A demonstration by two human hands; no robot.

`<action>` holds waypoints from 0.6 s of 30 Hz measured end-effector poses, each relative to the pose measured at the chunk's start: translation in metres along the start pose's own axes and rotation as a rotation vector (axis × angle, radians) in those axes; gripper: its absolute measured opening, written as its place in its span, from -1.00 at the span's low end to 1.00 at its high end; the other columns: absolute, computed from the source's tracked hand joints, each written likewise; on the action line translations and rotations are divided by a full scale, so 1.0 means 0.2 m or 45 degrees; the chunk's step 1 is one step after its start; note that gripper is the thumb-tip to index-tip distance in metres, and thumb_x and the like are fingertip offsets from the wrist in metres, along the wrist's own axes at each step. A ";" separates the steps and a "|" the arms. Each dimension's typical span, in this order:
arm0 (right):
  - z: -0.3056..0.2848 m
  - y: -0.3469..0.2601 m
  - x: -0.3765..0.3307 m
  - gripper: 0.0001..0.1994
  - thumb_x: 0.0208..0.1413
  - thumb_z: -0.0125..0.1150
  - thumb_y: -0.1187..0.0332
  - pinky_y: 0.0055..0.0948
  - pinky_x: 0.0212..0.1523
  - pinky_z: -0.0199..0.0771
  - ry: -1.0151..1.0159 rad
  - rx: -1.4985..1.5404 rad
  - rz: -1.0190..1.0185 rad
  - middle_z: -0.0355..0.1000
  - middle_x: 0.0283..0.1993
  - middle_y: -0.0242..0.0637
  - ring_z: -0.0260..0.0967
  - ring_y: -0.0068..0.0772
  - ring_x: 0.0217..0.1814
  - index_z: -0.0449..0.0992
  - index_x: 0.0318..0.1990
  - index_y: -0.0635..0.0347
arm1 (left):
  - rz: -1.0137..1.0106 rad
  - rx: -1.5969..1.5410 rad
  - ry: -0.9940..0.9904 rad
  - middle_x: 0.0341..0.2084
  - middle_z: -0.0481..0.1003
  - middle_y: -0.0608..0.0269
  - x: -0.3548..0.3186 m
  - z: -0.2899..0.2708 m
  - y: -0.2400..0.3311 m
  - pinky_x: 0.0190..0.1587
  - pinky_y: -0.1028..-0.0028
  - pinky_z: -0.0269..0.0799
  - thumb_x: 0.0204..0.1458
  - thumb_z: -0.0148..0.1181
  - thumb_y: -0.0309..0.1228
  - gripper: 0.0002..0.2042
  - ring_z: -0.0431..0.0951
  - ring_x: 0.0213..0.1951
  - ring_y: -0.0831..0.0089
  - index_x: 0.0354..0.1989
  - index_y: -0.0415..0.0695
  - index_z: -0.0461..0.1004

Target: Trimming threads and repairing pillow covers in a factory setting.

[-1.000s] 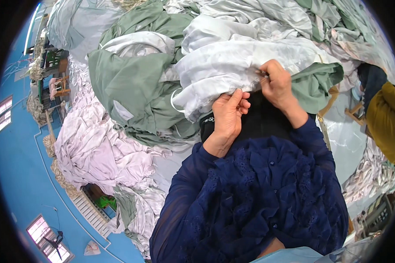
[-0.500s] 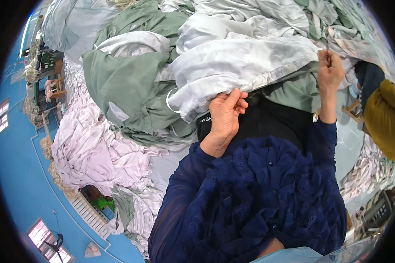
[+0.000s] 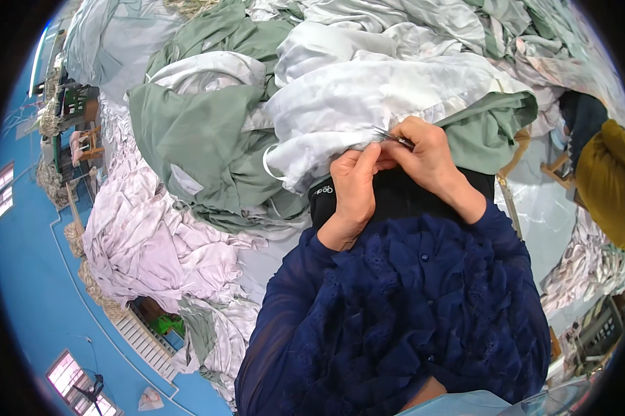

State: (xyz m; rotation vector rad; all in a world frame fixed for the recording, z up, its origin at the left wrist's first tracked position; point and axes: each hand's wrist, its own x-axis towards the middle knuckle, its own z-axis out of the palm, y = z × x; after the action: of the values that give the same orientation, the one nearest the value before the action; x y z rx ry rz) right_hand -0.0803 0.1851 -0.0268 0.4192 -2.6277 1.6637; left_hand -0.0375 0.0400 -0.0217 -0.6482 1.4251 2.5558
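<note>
A large white cloth with faint grey patterning and a sage-green side lies across my lap. My left hand pinches its near edge, thumb against fingers. Close beside it, my right hand is closed around small dark thread snips, whose thin tips point left over the white cloth at that edge. The two hands almost meet, and the fingertips partly hide the bit of edge between them. A thin white loop sticks out at the cloth's left end. Green fabric bunches on the left.
Heaps of pale pinkish-white fabric lie to the left, and more white and green cloth piles up beyond. At right are a mustard cloth and a wooden stool. The floor at far left is blue.
My right hand has come left from the cloth's right end to beside my left hand, where snips now show in it. The released right end has dropped, showing its green side.
</note>
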 end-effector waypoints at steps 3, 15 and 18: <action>-0.06 0.02 0.00 -0.92 0.01 0.29 0.48 -0.57 -0.49 0.21 -0.056 0.023 0.052 0.39 -0.48 -0.43 0.22 -0.64 -0.52 0.49 -0.41 0.25 | -0.041 0.022 0.056 -0.41 0.58 0.05 0.01 0.03 0.02 -0.28 0.49 0.52 0.17 0.11 -0.44 -0.78 0.61 -0.38 0.38 -0.34 -0.41 0.52; -0.08 0.04 0.07 -0.87 0.20 0.14 0.38 -0.67 -0.57 0.13 -0.366 1.138 0.496 0.45 -0.44 -0.43 0.18 -0.78 -0.58 0.44 -0.34 0.24 | -0.048 0.128 0.017 -0.44 0.57 0.11 0.01 0.01 0.02 -0.42 0.57 0.46 0.15 0.15 -0.46 -0.84 0.59 -0.45 0.45 -0.30 -0.35 0.54; -0.10 0.08 0.08 -0.86 0.21 0.11 0.39 -0.58 -0.57 0.16 -0.349 0.586 0.214 0.38 -0.55 -0.45 0.25 -0.72 -0.55 0.41 -0.37 0.24 | -0.091 0.182 0.017 -0.44 0.57 0.15 0.01 0.00 0.01 -0.47 0.60 0.42 0.14 0.16 -0.46 -0.85 0.56 -0.49 0.48 -0.31 -0.34 0.54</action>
State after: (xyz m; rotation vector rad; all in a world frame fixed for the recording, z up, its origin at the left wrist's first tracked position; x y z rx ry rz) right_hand -0.1019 0.2057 -0.0297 0.4690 -2.4879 2.4389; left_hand -0.0393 0.0393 -0.0212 -0.6814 1.5424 2.3747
